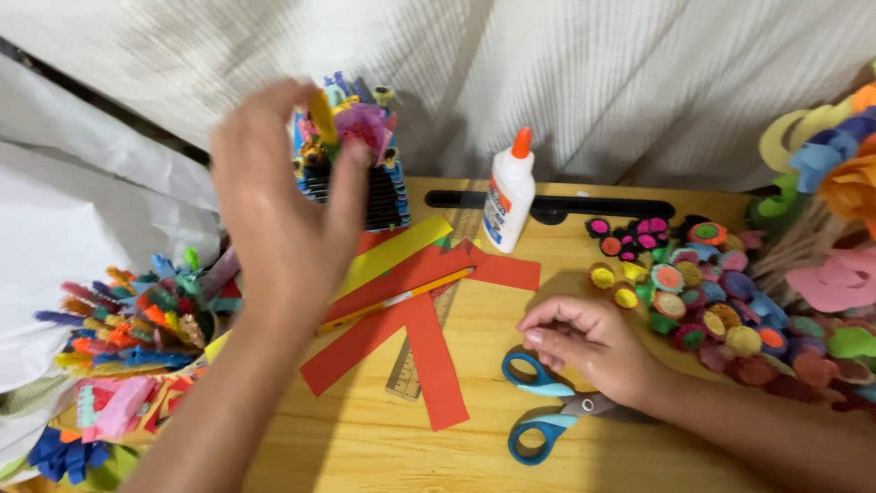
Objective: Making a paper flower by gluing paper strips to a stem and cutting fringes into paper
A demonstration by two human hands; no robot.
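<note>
My left hand [278, 196] is raised at the back left, its fingertips pinching a small pink and yellow paper flower [358, 123] at the top of a dark striped holder [365, 183] filled with paper flowers. My right hand [589, 345] rests on the wooden table [365, 447] with its fingers curled in and nothing visible in it, right beside blue-handled scissors [543, 411]. Red paper strips [420, 338] lie crossed between the hands, with a pencil [397, 299] and a wooden ruler [429, 351] among them.
A white glue bottle with an orange cap [509, 192] stands at the back, a black bar [557, 205] behind it. Several small rolled paper flowers [693, 292] lie at the right. Fringed paper pieces [137, 319] pile up at the left; large paper flowers [835, 183] at far right.
</note>
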